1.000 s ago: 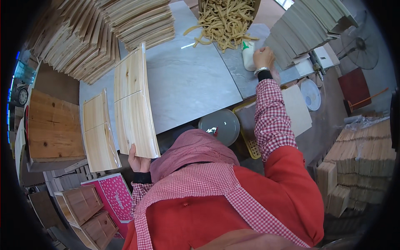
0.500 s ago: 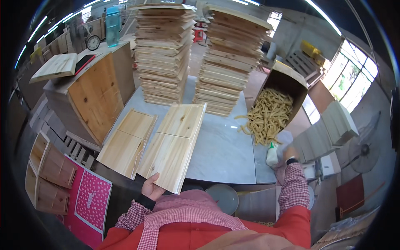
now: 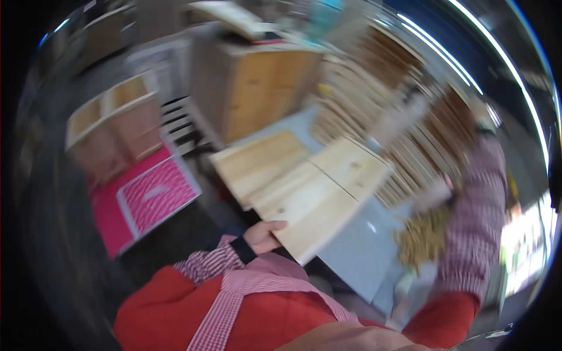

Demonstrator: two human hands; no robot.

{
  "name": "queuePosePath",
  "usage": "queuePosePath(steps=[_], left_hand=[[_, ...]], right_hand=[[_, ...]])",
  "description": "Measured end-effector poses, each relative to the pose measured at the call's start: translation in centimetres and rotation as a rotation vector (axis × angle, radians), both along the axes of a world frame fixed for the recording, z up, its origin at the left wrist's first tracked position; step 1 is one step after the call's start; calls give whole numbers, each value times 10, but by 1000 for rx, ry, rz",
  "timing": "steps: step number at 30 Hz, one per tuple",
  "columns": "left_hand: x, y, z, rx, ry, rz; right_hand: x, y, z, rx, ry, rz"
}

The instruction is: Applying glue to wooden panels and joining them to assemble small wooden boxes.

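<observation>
My left hand [image 3: 264,236] is closed on the near edge of a pale wooden panel [image 3: 321,196], which has a groove across it and tilts over the table. Beside it, partly overlapped by it, lies a second wooden panel [image 3: 263,167]. My right arm reaches up along the right side. My right hand [image 3: 485,120] is a blur near the top of the right-hand stack of boards [image 3: 445,131], and its fingers cannot be made out. A pile of tan strips [image 3: 424,240] lies on the table next to my right sleeve.
Another tall stack of boards [image 3: 357,88] stands at the back of the grey table [image 3: 357,257]. To the left are a wooden cabinet [image 3: 269,88], open wooden boxes [image 3: 114,126] and a pink patterned box [image 3: 158,193]. Motion blurs much of the view.
The view has swung left and tilted. My right hand has left the spot by the white bottle and risen towards the stacks. My left hand keeps hold of the panel.
</observation>
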State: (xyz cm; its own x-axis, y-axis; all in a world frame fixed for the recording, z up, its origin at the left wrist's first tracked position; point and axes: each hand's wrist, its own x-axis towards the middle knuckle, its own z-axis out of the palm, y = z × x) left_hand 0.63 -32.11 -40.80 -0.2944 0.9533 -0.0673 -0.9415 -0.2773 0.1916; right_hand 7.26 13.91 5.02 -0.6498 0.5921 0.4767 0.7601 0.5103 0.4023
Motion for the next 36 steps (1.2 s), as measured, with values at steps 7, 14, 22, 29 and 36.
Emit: queuePosePath(steps=[7,14,22,29,36], left_hand=[[7,-20,20,-2,19,144],[-4,-38,43,117,175,92],[-12,-40,34,59,165,217],[-18,-60,50,-205,404,172],[-10,-35,51,-410,746,240]], right_hand=[[67,7,-28,51,119,237],[208,-203,-171,12,487,668],[271,-305,-338,-157,461,636],[189,-319,-421,-433,365,481],[171,-332,-477,-548,224,324]])
